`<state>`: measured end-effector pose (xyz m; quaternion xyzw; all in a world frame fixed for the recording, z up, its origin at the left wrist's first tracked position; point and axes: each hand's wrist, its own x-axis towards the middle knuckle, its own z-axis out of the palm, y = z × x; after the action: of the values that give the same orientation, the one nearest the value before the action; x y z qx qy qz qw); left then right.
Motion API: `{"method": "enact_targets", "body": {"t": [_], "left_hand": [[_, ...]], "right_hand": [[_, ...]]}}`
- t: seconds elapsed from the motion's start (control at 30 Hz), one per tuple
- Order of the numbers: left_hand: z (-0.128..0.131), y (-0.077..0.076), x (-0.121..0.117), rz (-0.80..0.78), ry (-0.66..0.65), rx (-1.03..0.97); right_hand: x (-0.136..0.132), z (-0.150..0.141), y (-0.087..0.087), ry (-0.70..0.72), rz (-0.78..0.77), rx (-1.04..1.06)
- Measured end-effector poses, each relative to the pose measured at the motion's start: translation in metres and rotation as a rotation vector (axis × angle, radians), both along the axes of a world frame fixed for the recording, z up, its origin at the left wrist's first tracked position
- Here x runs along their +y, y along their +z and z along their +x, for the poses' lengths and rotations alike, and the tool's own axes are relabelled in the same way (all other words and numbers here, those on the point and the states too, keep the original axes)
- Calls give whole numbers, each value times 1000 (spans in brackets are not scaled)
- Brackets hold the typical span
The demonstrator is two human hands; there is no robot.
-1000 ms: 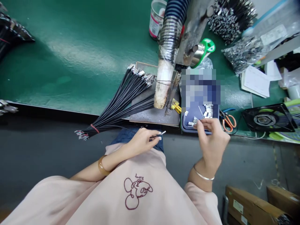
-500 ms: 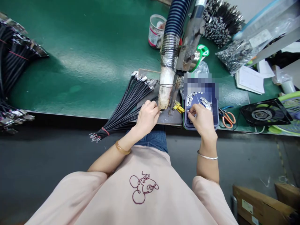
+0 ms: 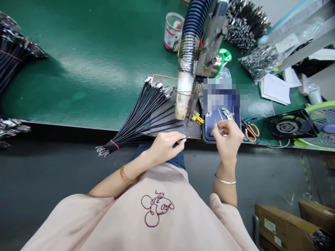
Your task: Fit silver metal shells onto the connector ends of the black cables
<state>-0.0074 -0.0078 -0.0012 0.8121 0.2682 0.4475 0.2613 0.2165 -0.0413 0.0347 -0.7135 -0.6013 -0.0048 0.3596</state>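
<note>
My left hand is closed in a pinch at the bench's front edge, with the tip of a black cable showing past its fingertips. Beside it fans a bundle of black cables, tied with a red band near the front and tipped with metal plugs at the far end. My right hand is over the front of a blue bin. Its thumb and forefinger pinch a small metal connector piece. More metal connector pieces lie in the bin, whose back is blurred out.
A fume hose and a metal post hang down over the grey work plate. By the bin are a yellow clip and orange-handled pliers. Further right stands a black fan. Cable bundles lie at left.
My left hand has moved toward the bench edge and slightly right, away from the hose tip, with a cable end now showing. My right hand has lifted slightly, with a connector piece in its fingertips.
</note>
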Motion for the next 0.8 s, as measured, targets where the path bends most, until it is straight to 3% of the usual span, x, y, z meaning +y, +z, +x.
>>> {"method": "enact_targets", "body": {"t": [0.07, 0.13, 0.23, 0.3, 0.43, 0.6, 0.8], "left_hand": [[4, 2, 0, -158, 7, -11], [7, 4, 1, -360, 10, -37], [8, 6, 5, -628, -33, -81], [6, 5, 6, -713, -69, -88], [4, 1, 5, -712, -64, -99], [6, -2, 4, -609, -9, -64], [4, 2, 3, -383, -43, 10]], "right_hand": [[-12, -19, 1, -18, 183, 31], [-21, -37, -1, 29, 267, 46], [-23, -54, -10, 145, 130, 320], [-20, -59, -19, 215, 3, 552], [-16, -63, -30, 259, -53, 730], [-16, -62, -28, 261, -73, 730], [-17, -57, -25, 300, -128, 696]]}}
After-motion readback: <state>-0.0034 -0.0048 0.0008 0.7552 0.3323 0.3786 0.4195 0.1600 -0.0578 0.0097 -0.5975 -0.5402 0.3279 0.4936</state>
